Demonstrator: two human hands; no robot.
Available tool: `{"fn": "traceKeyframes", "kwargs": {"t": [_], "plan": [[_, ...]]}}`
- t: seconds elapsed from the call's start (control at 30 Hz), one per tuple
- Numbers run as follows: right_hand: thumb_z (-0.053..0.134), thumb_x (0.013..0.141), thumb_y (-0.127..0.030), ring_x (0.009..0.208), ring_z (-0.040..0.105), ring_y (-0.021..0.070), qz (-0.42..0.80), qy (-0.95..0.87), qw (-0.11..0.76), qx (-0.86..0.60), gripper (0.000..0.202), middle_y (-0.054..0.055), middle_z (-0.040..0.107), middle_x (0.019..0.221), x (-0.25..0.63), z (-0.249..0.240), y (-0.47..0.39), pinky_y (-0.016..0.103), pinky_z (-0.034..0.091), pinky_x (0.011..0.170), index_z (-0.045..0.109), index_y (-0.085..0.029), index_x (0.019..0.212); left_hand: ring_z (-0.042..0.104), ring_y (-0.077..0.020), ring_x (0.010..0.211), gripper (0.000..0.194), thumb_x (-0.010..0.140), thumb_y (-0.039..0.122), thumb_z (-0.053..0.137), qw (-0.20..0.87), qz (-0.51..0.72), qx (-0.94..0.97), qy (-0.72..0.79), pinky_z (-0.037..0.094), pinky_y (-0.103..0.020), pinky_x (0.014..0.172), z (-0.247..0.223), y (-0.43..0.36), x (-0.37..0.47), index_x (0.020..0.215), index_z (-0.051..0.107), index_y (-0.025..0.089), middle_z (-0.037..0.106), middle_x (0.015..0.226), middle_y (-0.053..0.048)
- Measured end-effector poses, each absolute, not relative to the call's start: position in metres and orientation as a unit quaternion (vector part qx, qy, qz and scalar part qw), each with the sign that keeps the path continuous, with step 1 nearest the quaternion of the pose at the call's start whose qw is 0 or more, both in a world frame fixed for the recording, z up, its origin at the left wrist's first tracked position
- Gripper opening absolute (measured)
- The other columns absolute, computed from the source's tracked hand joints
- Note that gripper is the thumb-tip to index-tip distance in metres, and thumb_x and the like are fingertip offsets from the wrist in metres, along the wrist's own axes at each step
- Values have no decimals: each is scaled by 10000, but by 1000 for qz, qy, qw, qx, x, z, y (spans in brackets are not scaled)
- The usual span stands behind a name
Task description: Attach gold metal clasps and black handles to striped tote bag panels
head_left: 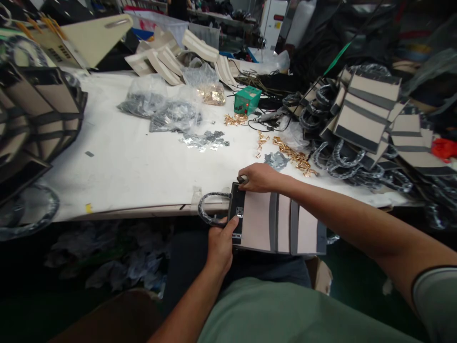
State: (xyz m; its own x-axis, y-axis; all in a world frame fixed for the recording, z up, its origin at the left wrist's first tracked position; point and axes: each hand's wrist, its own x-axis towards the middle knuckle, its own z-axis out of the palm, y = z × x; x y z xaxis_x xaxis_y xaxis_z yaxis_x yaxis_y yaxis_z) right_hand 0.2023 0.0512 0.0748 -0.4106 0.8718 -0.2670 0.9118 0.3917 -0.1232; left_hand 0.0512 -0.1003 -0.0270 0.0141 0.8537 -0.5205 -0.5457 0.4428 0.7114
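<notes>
Panel (257,219), lower centre: likely light, stiffish; hold black end (236,202). Your left hand (221,243) pinches it; right hand (259,178) grips small dark object (243,179).

Green box (247,99): the landmark, on the white table (107,176), a small red spot on its front
Beige strips (166,65): piled behind the box, to its left
Clear bags (178,112): left of the box, grey pieces inside
Black cords (266,82): tangled behind and right of it
White cabinet (273,21): well behind the box
Red cloth (444,149): far right of it
Yellow scrap (89,208): well left of the box, at the table's near edge
</notes>
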Motion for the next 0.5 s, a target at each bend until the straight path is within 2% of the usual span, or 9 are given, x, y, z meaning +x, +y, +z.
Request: {"fn": "traceKeyframes", "kwargs": {"t": [0.1,0.17,0.23,0.33,0.43,0.5], "plan": [[714,824,-391,871,655,215,-137,829,11,542,223,53,750,1003,209,69,49,279,370,650,751,-233,977,734,-226,687,387,657,392,872,692,507,153,491,567,-318,671,-20,-94,57,903,786,105,780,788,-85],[736,815,-339,874,637,187,-158,824,-78,539,173,44,731,1026,211,68,41,271,397,693,742,-215,935,731,-223,671,357,670,370,861,687,509,146,498,565,-314,660,-17,-90,60,897,783,107,778,771,-79],[746,825,-348,785,608,153,-215,789,-200,539,158,24,706,901,211,70,26,263,416,689,720,-195,851,729,-223,662,331,681,356,850,684,508,135,507,565,-315,655,-15,-87,62,890,781,108,776,761,-75],[711,869,-480,564,510,116,-382,651,-389,527,320,-26,580,638,206,72,-2,253,403,550,629,-196,748,741,-235,717,332,697,349,840,685,503,133,510,570,-320,686,-15,-89,63,915,787,106,786,803,-85],[684,877,-551,467,446,106,-527,463,-539,467,406,-48,508,582,195,61,-22,241,362,428,511,-220,716,747,-244,762,360,701,357,845,687,499,134,512,571,-323,706,-18,-93,64,957,791,110,792,838,-87],[715,851,-538,463,444,101,-561,377,-595,435,429,-55,489,587,188,48,-26,232,362,406,460,-228,699,745,-243,746,359,693,357,850,685,498,128,516,569,-326,700,-20,-93,65,949,790,112,790,820,-82]]}}
